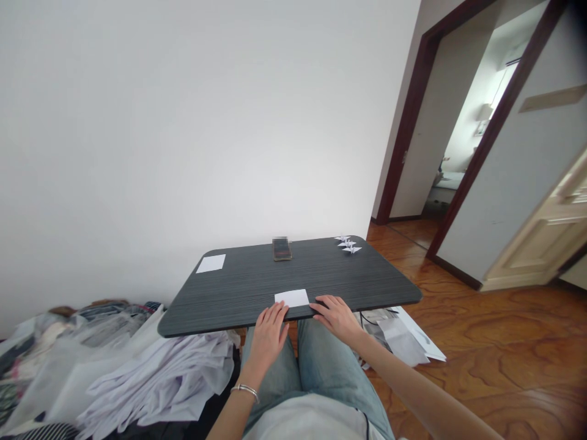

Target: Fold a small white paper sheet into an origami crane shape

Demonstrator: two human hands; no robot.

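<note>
Left hand [272, 320] and right hand [335, 314], loosely spread, flank white paper [294, 297]; uneven pressure could skew it.

Left hand [270, 333] palm-down, right hand [338, 316] palm-down, fingers [276, 310] loosely extended, forearms [408, 384] angled inward

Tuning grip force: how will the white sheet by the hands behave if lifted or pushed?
The white sheet looks paper-thin, so it's probably very light and may bend if lifted by one corner. Lying flat on the dark tabletop, it would likely slide rather than tip when pushed.
</note>
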